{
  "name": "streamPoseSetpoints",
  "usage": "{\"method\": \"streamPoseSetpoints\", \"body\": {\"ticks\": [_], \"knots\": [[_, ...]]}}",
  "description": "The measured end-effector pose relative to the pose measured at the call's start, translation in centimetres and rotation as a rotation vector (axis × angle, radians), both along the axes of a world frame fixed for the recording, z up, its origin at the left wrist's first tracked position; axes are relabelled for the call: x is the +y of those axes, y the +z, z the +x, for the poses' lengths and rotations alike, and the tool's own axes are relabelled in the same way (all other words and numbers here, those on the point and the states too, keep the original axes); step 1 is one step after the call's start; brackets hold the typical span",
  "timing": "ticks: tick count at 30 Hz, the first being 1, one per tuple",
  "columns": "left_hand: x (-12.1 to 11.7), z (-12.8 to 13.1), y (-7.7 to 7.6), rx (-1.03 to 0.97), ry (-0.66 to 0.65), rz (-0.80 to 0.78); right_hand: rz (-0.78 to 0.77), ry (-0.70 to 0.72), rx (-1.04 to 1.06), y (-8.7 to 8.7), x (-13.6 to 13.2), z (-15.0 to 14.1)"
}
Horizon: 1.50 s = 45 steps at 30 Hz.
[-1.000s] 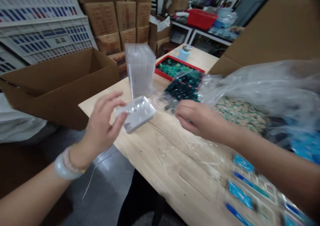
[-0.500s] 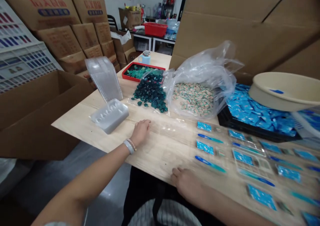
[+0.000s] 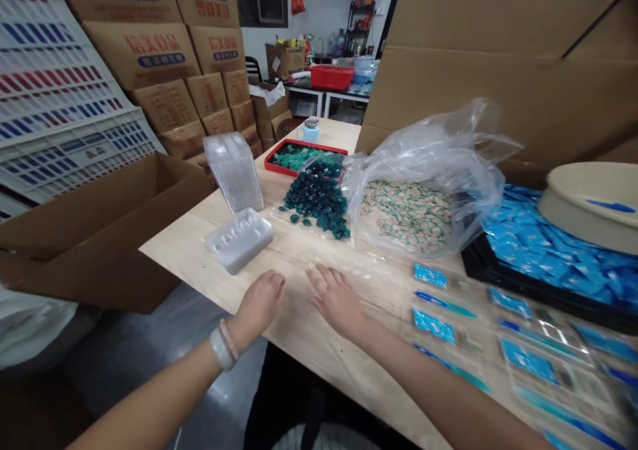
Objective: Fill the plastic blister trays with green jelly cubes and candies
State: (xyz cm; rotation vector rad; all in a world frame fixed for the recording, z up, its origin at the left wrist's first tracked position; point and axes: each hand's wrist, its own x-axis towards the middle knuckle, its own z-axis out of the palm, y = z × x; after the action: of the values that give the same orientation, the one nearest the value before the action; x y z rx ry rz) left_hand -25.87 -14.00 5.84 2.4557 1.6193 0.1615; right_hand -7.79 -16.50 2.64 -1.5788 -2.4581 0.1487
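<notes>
L hand (image 3: 259,302) on the far left, grip wide open, nothing held, just in front of frosted plastic tray (image 3: 239,240) on wooden desk (image 3: 294,317); clear tray stack (image 3: 234,172) stands behind it. R hand (image 3: 335,300), grip also wide, empty, nearest bag of dark teal pieces (image 3: 317,201).

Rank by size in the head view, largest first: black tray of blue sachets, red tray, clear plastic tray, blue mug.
1. Black tray of blue sachets
2. Red tray and clear plastic tray: look alike, red farther off
3. Blue mug
</notes>
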Motion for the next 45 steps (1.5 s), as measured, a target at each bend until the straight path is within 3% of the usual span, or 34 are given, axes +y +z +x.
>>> {"method": "streamPoseSetpoints", "body": {"ticks": [3, 7, 13, 16, 20, 23, 26, 31, 34, 37, 39, 45], "knots": [[-1.2, -2.6, -1.3, 0.005, 0.116, -0.089, -0.039, 0.044, 0.003, -1.2, 2.8, -3.6], [0.3, -4.7, -2.7, -0.02, 0.214, -0.125, -0.119, 0.155, -0.007, -2.0, 4.7, -6.4], [1.7, -7.1, -1.9, -0.025, 0.182, -0.187, -0.153, 0.349, 0.096, -2.6, 4.1, -3.5], [3.0, -6.1, -0.9, -0.114, 0.071, -0.118, -0.099, 0.315, 0.217, -1.9, 6.6, -1.6], [9.6, -1.4, -0.9, -0.362, -0.007, -0.001, -0.003, 0.077, 0.365, -1.1, 14.5, -1.6], [15.7, 1.7, -2.8, -0.405, 0.103, 0.024, -0.063, -0.018, 0.338, -1.7, 19.6, -2.7], [18.9, 2.8, -5.0, -0.411, 0.171, -0.043, -0.138, -0.052, 0.356, -3.2, 21.8, -3.3], [19.0, 2.7, -6.3, -0.502, 0.168, -0.051, -0.351, -0.23, 0.758, -4.0, 22.5, -3.2], [18.6, 3.2, -5.5, -0.575, 0.082, -0.027, -0.53, -0.195, 0.967, -2.7, 22.6, -2.4], [18.0, 3.8, -4.1, -0.674, 0.022, -0.025, -0.826, -0.212, 1.391, -1.1, 21.8, -1.2], [17.2, 4.2, -3.3, -0.694, -0.004, -0.031, -0.945, -0.245, 1.624, -0.3, 20.8, -0.7], [14.5, 4.9, -2.6, -0.667, -0.035, -0.021, -0.943, -0.379, 1.935, 0.1, 17.0, -0.9]]}}
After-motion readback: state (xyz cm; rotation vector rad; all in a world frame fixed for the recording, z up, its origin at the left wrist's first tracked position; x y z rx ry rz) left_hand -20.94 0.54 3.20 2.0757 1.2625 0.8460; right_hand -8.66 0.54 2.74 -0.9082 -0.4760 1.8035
